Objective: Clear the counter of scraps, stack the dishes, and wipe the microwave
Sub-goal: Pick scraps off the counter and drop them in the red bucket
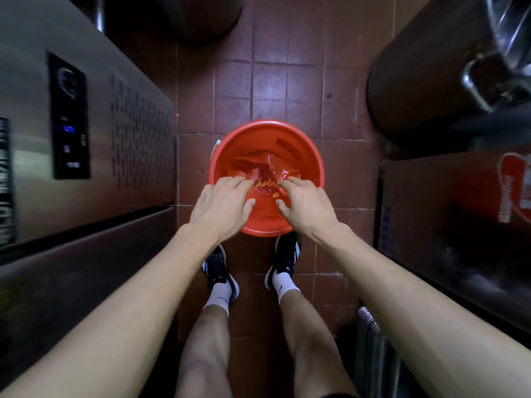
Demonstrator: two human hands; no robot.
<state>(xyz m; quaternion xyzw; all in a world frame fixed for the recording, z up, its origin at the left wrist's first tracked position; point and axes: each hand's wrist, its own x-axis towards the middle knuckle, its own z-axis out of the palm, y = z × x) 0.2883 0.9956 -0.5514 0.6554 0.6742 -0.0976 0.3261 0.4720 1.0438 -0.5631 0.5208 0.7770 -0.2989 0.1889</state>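
A red plastic bucket (267, 139) stands on the tiled floor just ahead of my feet. A crumpled red plastic bag (258, 165) lies inside it, with orange scraps (265, 185) on top. My left hand (222, 203) hovers over the bucket's near left side, fingers stretched toward the scraps and thumb spread apart. My right hand (306, 205) mirrors it over the near right side, its fingertips at the bag's crinkled edge. Neither hand visibly grips anything.
A stainless steel cabinet with a dark control panel (69, 119) lines the left side. A cardboard box (448, 202) and a large dark drum (425, 81) stand on the right. Another dark round container (201, 15) is at the far end of the narrow red-tiled aisle.
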